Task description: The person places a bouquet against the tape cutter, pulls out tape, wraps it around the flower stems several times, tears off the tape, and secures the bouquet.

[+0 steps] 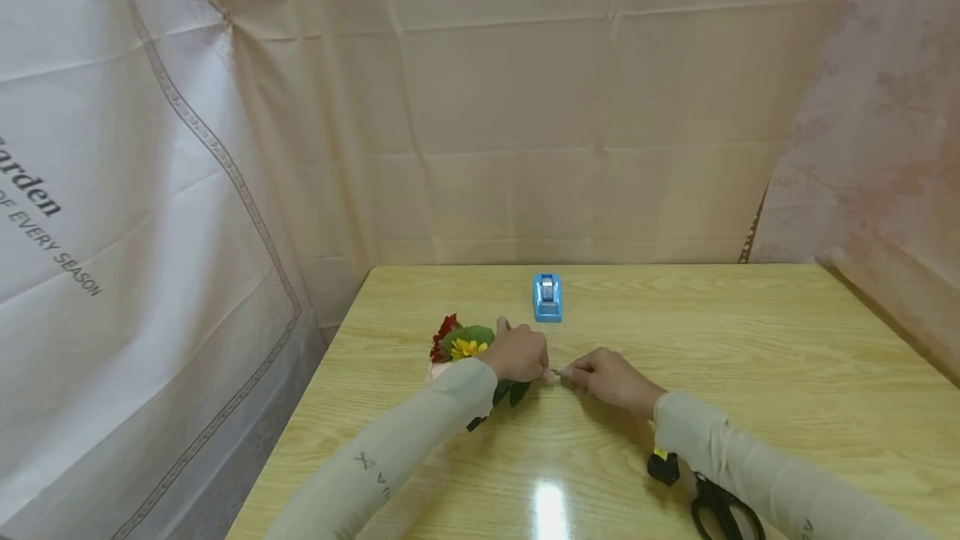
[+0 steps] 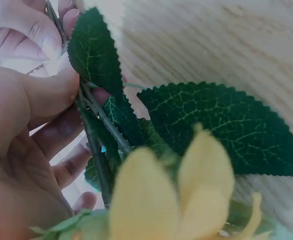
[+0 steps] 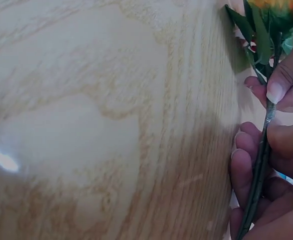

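A small bunch of artificial flowers, with a red bloom (image 1: 442,340) and a yellow bloom (image 1: 468,348), lies across my left hand (image 1: 517,354). That hand pinches the green stems (image 2: 102,170) between thumb and fingers, just below the serrated leaves (image 2: 221,132). My right hand (image 1: 611,379) grips the same stems (image 3: 256,185) lower down, its thumb close to the left thumb. Between the two thumbs, a shiny clear strip of tape (image 3: 270,116) wraps the stems. Yellow petals (image 2: 146,200) fill the lower part of the left wrist view.
A blue tape dispenser (image 1: 547,300) stands on the wooden table (image 1: 750,332) beyond my hands. Black-handled scissors (image 1: 722,508) lie near the front, partly under the right sleeve (image 1: 750,461). Beige cloth (image 1: 525,107) hangs behind the table.
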A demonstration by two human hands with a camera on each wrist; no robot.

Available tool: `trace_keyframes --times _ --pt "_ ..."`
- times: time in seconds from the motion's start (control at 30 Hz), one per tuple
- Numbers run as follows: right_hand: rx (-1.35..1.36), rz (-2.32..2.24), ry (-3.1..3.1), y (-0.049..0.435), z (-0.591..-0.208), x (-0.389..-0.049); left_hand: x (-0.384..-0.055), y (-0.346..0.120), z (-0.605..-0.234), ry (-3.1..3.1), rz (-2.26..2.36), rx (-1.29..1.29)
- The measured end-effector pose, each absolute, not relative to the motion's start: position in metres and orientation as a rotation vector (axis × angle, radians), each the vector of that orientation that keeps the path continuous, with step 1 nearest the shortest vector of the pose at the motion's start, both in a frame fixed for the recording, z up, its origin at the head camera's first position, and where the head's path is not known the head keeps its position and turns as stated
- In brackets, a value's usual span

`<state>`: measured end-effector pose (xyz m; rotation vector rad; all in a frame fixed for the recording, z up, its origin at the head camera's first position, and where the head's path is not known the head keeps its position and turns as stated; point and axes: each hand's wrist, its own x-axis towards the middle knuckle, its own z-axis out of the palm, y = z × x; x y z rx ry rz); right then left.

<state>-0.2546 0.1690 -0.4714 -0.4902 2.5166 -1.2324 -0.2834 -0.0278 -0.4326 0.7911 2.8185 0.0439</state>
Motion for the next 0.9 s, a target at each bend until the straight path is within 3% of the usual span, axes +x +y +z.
trace_keyframes --times 0.73,0.9 --pt "-0.517 -1.190 2.514 0.171 -0.468 -0.261 -0.266 -0.025 -0.442 3.078 -0.443 1.145" --pt "-0.534 -1.180 2.589 0.173 -0.471 -0.260 -0.269 -0.024 -0.442 3.007 -0.356 1.166"
